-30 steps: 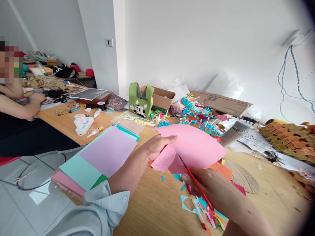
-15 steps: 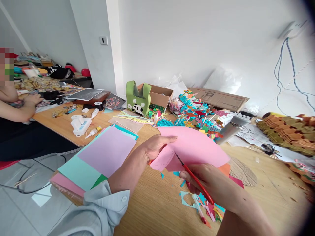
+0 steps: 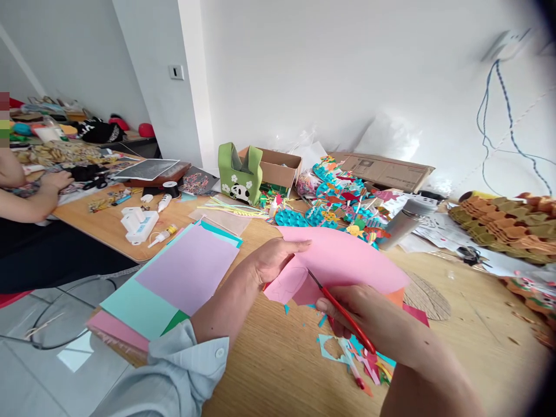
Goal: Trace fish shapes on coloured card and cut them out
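Note:
A large pink sheet of paper [image 3: 347, 258] is pinched at its left part by my left hand [image 3: 275, 258], thumb on top. A pencilled outline shows on its lower left corner. My right hand [image 3: 354, 315] grips red-handled scissors [image 3: 345, 313], whose blades meet the pink sheet just right of the outline. An orange piece of paper shows behind the sheet's right end. Below my right hand, paper scraps [image 3: 334, 347] in blue, pink and red lie on the wooden table [image 3: 260, 359].
Coloured sheets [image 3: 186, 272] lie at left, beyond them a white glue-gun-like object [image 3: 139, 226]. A green panda bag [image 3: 241, 176], cardboard box [image 3: 280, 168], colourful cutouts and a flask [image 3: 406, 223] stand behind. Another person's arm [image 3: 32, 200] rests at far left.
The view has shifted slightly, so the background sits a little further left. The scissors and both hands stay almost where they were on the pink sheet.

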`<state>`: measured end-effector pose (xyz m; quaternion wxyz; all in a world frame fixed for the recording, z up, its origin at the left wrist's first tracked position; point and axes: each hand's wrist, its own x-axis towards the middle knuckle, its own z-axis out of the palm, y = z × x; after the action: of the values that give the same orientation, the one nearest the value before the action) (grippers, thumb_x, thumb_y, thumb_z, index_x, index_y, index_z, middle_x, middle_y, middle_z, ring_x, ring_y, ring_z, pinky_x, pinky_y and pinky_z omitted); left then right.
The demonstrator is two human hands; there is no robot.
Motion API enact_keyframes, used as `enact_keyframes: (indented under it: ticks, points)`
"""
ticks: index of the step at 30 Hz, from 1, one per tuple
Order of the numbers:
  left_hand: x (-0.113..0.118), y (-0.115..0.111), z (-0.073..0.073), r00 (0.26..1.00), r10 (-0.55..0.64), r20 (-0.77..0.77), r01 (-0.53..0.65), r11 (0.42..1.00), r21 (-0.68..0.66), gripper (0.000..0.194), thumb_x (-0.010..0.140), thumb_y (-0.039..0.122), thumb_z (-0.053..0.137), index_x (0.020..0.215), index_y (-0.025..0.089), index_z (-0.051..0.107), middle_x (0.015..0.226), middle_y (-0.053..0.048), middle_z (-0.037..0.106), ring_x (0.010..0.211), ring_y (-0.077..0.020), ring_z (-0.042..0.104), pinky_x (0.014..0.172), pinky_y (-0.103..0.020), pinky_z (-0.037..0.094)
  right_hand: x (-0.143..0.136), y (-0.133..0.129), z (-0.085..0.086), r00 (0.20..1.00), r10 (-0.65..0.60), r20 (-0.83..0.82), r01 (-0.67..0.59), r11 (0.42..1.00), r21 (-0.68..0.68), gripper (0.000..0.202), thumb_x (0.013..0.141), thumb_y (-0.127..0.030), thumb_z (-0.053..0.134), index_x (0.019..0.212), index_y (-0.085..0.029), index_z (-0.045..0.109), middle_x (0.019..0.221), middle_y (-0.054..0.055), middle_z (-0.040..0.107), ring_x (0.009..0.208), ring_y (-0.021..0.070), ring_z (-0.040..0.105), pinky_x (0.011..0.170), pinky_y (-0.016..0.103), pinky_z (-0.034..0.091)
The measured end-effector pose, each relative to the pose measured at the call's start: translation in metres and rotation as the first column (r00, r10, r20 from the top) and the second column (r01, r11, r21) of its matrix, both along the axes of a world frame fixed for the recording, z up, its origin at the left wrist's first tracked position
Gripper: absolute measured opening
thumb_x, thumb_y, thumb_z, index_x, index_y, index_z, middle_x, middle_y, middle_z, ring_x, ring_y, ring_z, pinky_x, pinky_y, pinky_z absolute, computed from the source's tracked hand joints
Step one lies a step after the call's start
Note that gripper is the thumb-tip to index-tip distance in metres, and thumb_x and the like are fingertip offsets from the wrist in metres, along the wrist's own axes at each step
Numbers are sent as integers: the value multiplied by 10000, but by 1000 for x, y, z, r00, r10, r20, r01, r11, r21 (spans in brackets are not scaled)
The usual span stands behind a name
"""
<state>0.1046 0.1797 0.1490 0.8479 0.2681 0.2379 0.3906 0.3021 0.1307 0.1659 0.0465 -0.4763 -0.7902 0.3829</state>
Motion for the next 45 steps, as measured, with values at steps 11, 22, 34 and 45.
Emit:
enact_keyframes:
  ticks: [11, 22, 34, 45]
  points:
    - [-2, 5, -14, 998, -21, -67, 21, 1000, 12, 285, 714, 260, 772, 921, 87, 679, 831, -98, 699, 707, -187, 636, 735, -315, 499, -3, -2, 12, 995, -16, -101, 0, 987, -159, 471, 908, -589, 448, 930, -182, 684, 638, 29, 646, 516, 129, 570, 447, 238, 444]
    - [0, 0, -5, 993, 18, -114, -13, 999, 42, 277, 681, 253, 792, 878, 88, 688, 785, -83, 684, 669, -172, 627, 693, -293, 486, -1, -2, 10, 993, 55, -104, -65, 993, -99, 497, 908, -611, 444, 731, -167, 580, 641, 59, 684, 543, 148, 624, 478, 235, 438]
    - [2, -3, 0, 997, -13, -76, 11, 1000, -20, 226, 733, 230, 730, 902, 89, 676, 800, -92, 692, 704, -184, 641, 702, -290, 489, -4, -2, 11, 993, 78, -90, -83, 995, -58, 580, 914, -651, 373, 729, -150, 601, 668, 78, 693, 579, 150, 630, 526, 234, 459]
    - [2, -4, -1, 998, -12, -66, 12, 1000, -14, 242, 700, 242, 764, 870, 94, 676, 794, -78, 689, 722, -190, 643, 727, -300, 467, -8, -3, 11, 995, 50, -85, -57, 995, -80, 622, 908, -672, 354, 710, -143, 615, 626, 76, 678, 537, 142, 615, 487, 224, 444]
